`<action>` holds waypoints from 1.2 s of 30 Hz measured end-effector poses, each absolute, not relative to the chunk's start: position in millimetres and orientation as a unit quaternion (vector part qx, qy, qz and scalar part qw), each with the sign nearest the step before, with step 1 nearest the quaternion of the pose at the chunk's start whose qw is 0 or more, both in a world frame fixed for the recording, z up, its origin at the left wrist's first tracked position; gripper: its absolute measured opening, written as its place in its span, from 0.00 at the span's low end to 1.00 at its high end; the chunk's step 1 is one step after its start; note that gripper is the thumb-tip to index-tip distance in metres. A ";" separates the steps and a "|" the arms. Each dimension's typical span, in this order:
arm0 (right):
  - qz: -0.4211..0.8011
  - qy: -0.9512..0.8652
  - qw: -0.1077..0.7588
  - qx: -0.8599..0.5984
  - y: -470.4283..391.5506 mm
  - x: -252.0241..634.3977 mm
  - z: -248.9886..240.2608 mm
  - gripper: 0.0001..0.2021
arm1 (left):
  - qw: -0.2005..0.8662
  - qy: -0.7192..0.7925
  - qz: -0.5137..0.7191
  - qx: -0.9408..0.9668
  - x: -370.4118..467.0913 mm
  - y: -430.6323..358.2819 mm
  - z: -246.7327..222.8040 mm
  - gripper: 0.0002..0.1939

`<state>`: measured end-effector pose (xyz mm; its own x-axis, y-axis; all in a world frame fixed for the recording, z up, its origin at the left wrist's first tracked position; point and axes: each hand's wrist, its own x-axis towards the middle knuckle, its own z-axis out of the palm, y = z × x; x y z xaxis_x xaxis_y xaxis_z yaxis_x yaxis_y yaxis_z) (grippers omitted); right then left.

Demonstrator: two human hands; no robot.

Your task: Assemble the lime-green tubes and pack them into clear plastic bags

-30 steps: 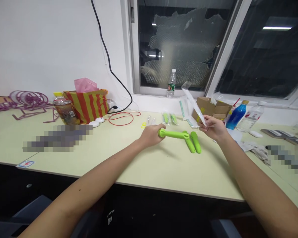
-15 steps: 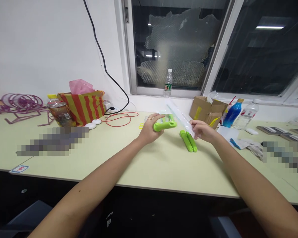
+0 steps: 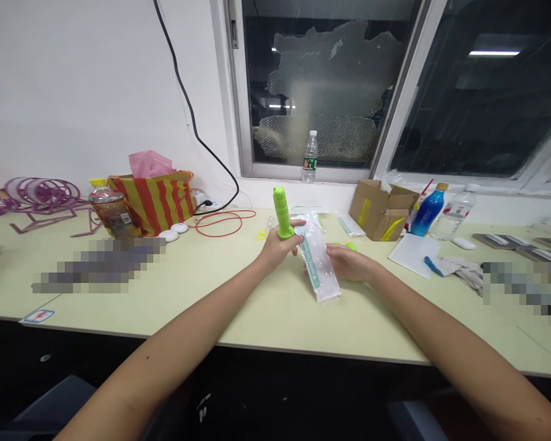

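My left hand (image 3: 279, 246) is closed round a green plastic piece (image 3: 281, 211), which stands upright out of the fist. Between my two hands hangs a clear plastic sleeve (image 3: 319, 260) with a teal printed stripe, slanting down toward the front edge. My right hand (image 3: 349, 262) grips the sleeve's right side; the left fingertips reach its upper left edge. Behind my right hand other green pieces (image 3: 350, 245) lie on the table, mostly hidden.
A cardboard box (image 3: 379, 211), a blue bottle (image 3: 428, 209) and white paper (image 3: 414, 252) are at the right. Another sleeve (image 3: 350, 224) lies at the back. A striped bag (image 3: 158, 202), tea bottle (image 3: 114, 209) and red cable (image 3: 220, 223) are at the left.
The green piece in my left hand has turned from level to upright. My right hand has moved left and down, bringing the sleeve in front of the left hand's fingers.
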<state>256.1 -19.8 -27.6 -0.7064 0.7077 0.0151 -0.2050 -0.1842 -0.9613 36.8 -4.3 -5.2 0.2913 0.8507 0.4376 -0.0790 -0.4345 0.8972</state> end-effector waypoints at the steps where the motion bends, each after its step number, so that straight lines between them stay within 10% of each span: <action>1: 0.748 -0.543 0.323 -0.204 -21.5 249.3 -30.4 0.22 | 0.460 0.285 0.507 0.671 39.4 -6.9 -6.1 0.23; 9: 0.752 -0.514 0.331 -0.249 -27.9 237.2 -37.2 0.18 | 0.401 0.312 0.512 0.692 45.0 -0.7 -14.7 0.31; 36: 0.706 -0.596 0.198 -0.328 -31.2 301.2 -5.1 0.13 | -0.169 0.475 0.241 0.829 -21.3 38.0 5.6 0.13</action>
